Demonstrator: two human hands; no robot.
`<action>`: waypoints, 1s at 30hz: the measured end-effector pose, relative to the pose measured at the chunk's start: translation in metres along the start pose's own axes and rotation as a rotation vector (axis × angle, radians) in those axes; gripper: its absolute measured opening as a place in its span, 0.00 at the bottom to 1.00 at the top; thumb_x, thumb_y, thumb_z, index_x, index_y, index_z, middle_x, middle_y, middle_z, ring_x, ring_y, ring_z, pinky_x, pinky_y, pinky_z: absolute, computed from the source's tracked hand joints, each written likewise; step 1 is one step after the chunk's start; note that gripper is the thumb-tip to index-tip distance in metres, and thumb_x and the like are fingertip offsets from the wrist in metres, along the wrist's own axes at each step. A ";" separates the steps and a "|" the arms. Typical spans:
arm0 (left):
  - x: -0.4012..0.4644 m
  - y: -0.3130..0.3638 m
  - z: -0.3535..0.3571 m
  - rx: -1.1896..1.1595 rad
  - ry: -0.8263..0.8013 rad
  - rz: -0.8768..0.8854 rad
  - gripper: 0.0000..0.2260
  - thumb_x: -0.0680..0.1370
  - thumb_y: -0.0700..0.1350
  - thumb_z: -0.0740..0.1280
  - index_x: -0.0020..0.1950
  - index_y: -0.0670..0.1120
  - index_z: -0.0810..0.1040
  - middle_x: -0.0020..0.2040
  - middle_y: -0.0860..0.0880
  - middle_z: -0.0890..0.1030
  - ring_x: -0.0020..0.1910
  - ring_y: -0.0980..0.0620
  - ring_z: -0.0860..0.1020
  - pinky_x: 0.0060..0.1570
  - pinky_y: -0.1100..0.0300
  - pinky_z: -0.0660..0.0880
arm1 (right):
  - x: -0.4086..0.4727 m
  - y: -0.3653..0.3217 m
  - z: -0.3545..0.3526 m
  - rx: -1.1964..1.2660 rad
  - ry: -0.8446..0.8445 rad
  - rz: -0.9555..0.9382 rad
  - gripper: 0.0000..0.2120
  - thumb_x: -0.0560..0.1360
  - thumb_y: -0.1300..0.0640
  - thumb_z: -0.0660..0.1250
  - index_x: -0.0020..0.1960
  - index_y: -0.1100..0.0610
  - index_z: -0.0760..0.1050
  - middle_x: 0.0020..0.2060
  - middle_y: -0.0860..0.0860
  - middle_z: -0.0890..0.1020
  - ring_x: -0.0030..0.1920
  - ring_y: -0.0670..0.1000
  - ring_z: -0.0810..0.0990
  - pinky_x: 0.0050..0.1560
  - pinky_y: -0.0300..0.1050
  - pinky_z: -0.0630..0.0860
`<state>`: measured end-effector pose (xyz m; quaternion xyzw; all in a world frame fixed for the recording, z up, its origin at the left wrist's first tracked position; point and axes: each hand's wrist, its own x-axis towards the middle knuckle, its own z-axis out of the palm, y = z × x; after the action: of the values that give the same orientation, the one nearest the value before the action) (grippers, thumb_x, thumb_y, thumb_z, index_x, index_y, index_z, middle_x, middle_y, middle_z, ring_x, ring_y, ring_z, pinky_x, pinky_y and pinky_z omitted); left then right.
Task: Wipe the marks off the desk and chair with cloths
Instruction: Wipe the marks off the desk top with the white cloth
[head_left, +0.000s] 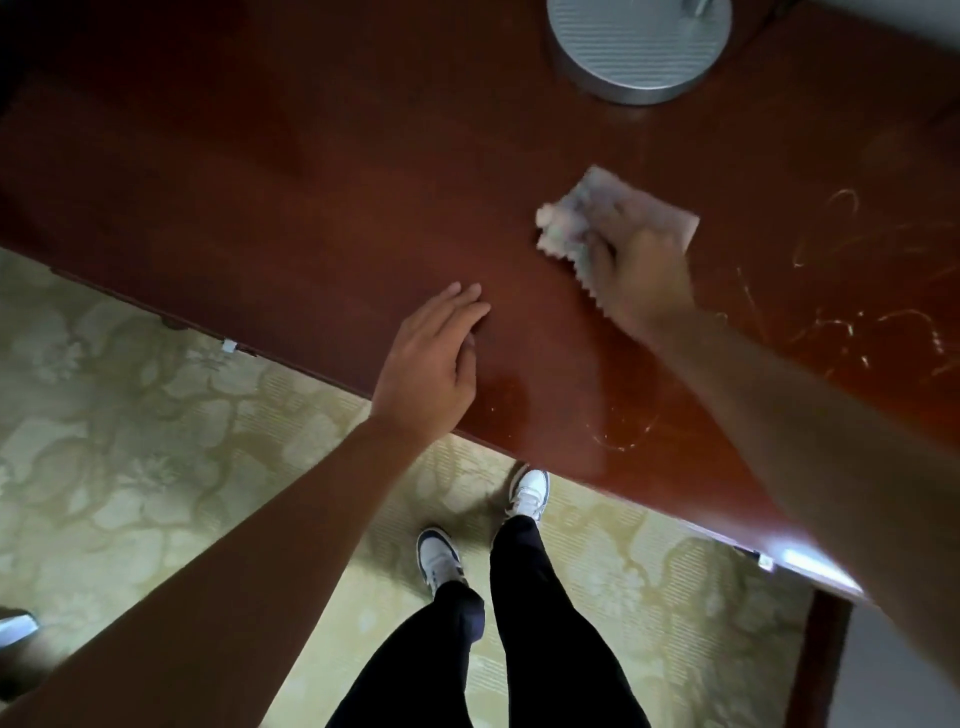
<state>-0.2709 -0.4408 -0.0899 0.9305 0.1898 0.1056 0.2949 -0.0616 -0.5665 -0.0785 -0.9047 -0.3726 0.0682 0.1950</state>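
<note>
cloth (597, 218): I see it lying flat on the counter (311, 182), right of centre, long axis running from lower left to upper right; blurred, zigzag edge at the near side.
right hand (641, 270): my right grip is clamped on the cloth, fingers curled over its near part, pressing it down; motion-blurred.
left hand (434, 358): my left grip is apart, fingers straight, palm flat on the counter near its front edge, left of the cloth and apart from it.
marks (852, 322): pale scribbles on the counter, right of the cloth and near the front edge.
lamp base (639, 47): round, grey, at the far edge.
floor: patterned carpet (156, 415), two white shoes (530, 493) below the counter edge.
</note>
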 end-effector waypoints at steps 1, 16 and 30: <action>-0.001 -0.003 -0.002 -0.008 -0.002 -0.003 0.17 0.79 0.34 0.61 0.66 0.40 0.77 0.68 0.46 0.76 0.72 0.48 0.69 0.73 0.56 0.62 | -0.029 -0.015 0.008 0.054 -0.008 -0.039 0.20 0.80 0.58 0.57 0.71 0.55 0.71 0.67 0.59 0.75 0.68 0.59 0.72 0.69 0.54 0.69; -0.014 -0.012 -0.009 -0.125 0.079 -0.008 0.15 0.78 0.34 0.61 0.62 0.40 0.80 0.62 0.46 0.81 0.67 0.47 0.75 0.68 0.51 0.70 | -0.099 -0.082 0.036 0.040 -0.038 -0.036 0.21 0.80 0.58 0.60 0.72 0.58 0.70 0.70 0.58 0.72 0.74 0.59 0.66 0.71 0.60 0.66; 0.011 0.038 0.024 0.109 0.062 -0.056 0.17 0.77 0.40 0.64 0.66 0.44 0.77 0.67 0.45 0.76 0.69 0.44 0.71 0.68 0.46 0.66 | -0.032 -0.006 -0.006 -0.057 -0.126 -0.031 0.21 0.83 0.58 0.56 0.75 0.54 0.64 0.75 0.52 0.65 0.77 0.54 0.58 0.76 0.51 0.57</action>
<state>-0.2429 -0.4767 -0.0858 0.9358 0.2302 0.1158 0.2405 -0.0865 -0.5865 -0.0709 -0.8978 -0.4000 0.1116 0.1463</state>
